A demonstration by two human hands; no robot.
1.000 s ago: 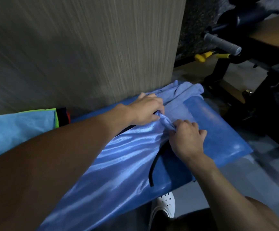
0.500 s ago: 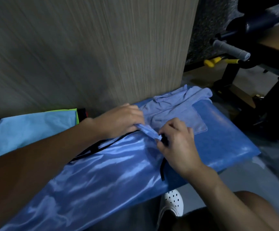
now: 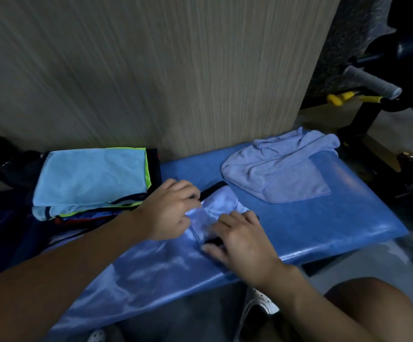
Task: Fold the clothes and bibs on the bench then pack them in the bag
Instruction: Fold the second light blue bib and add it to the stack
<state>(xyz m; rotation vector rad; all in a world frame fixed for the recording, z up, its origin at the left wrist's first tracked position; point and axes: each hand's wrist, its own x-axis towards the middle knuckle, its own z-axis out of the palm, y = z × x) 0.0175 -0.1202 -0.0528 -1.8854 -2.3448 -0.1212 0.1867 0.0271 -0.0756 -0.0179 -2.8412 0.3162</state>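
Observation:
A shiny blue bib (image 3: 151,265) with black trim lies spread along the blue padded bench (image 3: 324,218). My left hand (image 3: 168,208) pinches its black-edged top corner near the bench's middle. My right hand (image 3: 240,240) rests on the bib's near edge, with the thumb and fingers on the black trim. A stack of folded clothes (image 3: 91,178), light blue on top with neon-yellow and black edges, sits at the left. A crumpled pale blue cloth (image 3: 279,166) lies at the bench's far right end.
A wood-grain wall panel (image 3: 151,70) rises right behind the bench. Dark gym equipment with a grey grip (image 3: 371,80) and yellow parts stands at the right. A dark bag (image 3: 0,154) lies at the far left. My knee (image 3: 373,312) and white shoe (image 3: 262,302) are below.
Both hands have drawn the bib's end leftward, away from the pale cloth, and laid it down on the bench. The view swung left, so the folded stack shows in full.

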